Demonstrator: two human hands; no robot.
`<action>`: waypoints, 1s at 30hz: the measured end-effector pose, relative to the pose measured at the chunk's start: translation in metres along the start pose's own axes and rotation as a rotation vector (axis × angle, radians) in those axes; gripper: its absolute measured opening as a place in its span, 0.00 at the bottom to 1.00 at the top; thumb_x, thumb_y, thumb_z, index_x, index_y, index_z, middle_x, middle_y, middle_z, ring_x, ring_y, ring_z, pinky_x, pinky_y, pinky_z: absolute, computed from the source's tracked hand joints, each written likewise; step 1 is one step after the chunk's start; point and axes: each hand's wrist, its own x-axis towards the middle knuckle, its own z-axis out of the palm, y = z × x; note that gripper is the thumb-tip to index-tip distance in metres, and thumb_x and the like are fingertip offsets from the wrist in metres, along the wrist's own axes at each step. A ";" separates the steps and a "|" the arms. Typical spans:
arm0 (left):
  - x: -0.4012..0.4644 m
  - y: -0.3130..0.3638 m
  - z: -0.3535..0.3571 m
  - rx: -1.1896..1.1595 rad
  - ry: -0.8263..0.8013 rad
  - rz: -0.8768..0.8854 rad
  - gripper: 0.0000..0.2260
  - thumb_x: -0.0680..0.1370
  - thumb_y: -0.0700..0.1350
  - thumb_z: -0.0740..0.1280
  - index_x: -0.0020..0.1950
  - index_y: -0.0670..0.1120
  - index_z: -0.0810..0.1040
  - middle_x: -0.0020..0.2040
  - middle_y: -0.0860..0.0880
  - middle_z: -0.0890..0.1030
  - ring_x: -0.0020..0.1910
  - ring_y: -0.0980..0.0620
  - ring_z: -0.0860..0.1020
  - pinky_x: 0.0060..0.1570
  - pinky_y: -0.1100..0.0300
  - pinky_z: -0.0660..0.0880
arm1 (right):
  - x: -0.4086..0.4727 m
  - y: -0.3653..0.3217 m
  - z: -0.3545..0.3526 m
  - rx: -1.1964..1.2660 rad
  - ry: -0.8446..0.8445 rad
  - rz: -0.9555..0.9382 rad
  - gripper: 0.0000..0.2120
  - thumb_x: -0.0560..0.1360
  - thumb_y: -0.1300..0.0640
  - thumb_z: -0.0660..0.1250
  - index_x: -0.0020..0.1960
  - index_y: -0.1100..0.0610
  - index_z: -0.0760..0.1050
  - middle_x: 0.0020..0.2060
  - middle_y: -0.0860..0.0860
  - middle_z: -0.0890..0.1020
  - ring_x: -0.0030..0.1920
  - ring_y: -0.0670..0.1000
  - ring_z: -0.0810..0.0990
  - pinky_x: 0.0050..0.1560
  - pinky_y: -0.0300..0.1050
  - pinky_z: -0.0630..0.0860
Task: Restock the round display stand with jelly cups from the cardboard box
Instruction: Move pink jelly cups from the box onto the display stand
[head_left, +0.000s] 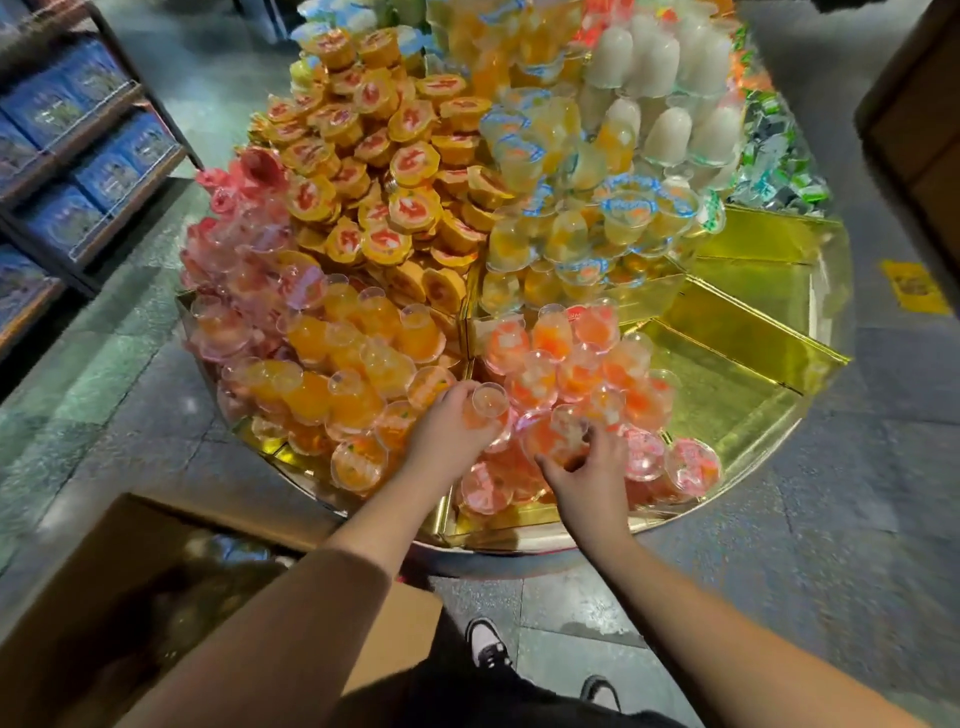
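Note:
The round display stand (748, 457) has gold wedge compartments piled with jelly cups. My left hand (452, 431) grips a clear orange-pink jelly cup (488, 408) over the near compartment's left edge. My right hand (582, 467) holds another pink-orange jelly cup (550, 439) just to the right, over the heap of pink cups (576, 374). The open cardboard box (119, 587) sits at the lower left, its inside dark and blurred.
Orange cups (343, 374) fill the wedge to the left, with yellow tubs (395, 171) higher up. Bare gold compartments (737, 322) lie to the right. A shelf of blue packs (78, 156) stands at the left. Another brown box (919, 119) is at the right. My shoes (488, 644) are below.

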 end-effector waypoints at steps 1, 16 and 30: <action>0.004 -0.002 0.000 0.003 -0.016 0.015 0.21 0.74 0.48 0.72 0.66 0.53 0.73 0.58 0.55 0.77 0.55 0.54 0.76 0.46 0.63 0.71 | 0.002 0.000 0.005 0.001 0.014 0.014 0.30 0.70 0.54 0.76 0.68 0.53 0.67 0.56 0.48 0.65 0.52 0.54 0.76 0.55 0.48 0.75; 0.031 -0.023 0.011 0.070 -0.154 0.032 0.31 0.74 0.51 0.73 0.74 0.51 0.66 0.73 0.52 0.67 0.66 0.50 0.73 0.64 0.51 0.73 | 0.000 0.002 0.027 0.029 0.057 0.164 0.30 0.78 0.60 0.67 0.76 0.54 0.59 0.68 0.50 0.65 0.46 0.30 0.73 0.42 0.26 0.70; 0.008 -0.035 0.014 -0.356 -0.109 -0.190 0.21 0.76 0.42 0.72 0.64 0.52 0.68 0.62 0.50 0.75 0.56 0.56 0.77 0.42 0.68 0.71 | -0.002 0.015 0.015 -0.009 -0.099 0.085 0.12 0.76 0.60 0.67 0.60 0.53 0.73 0.61 0.48 0.72 0.60 0.45 0.72 0.58 0.37 0.71</action>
